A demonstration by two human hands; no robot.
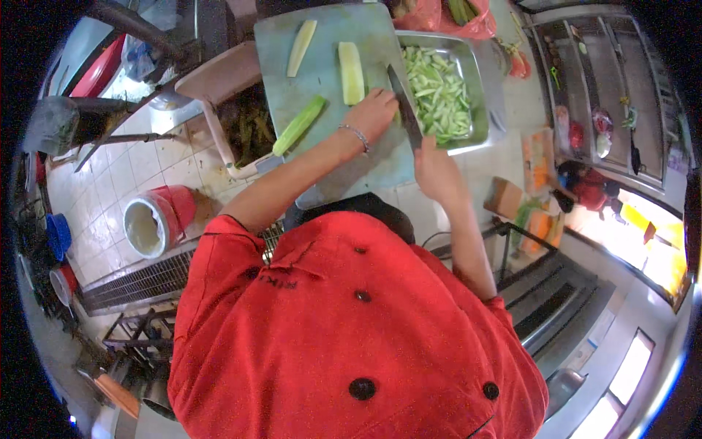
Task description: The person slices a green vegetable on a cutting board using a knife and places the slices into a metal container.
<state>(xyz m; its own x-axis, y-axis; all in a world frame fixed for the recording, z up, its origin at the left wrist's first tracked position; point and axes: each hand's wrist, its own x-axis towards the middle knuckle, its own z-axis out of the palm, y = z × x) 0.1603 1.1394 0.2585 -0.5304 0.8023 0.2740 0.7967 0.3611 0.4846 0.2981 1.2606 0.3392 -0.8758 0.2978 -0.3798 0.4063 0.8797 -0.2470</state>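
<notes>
My right hand [439, 170] grips the handle of a kitchen knife [405, 104], whose dark blade points away from me along the right side of a worn blue-green cutting board [351, 159]. Close against the blade's left side, my left hand [374, 115] rests on the board with fingers bent; what lies under them is mostly hidden. Ahead of that hand is a pale, peeled cucumber piece [351, 74] with its cut face up. A green-skinned cucumber piece [299, 125] lies at the board's left edge, and a thinner pale piece [302, 48] is farther away.
A steel tray [482, 110] of cut green pieces [439, 93] adjoins the board's right side. Left of the board, an open bin [219, 137] holds dark scraps. Red plastic bags [433, 16] stand at the far side. A whitish bucket [145, 225] is on the tiled floor.
</notes>
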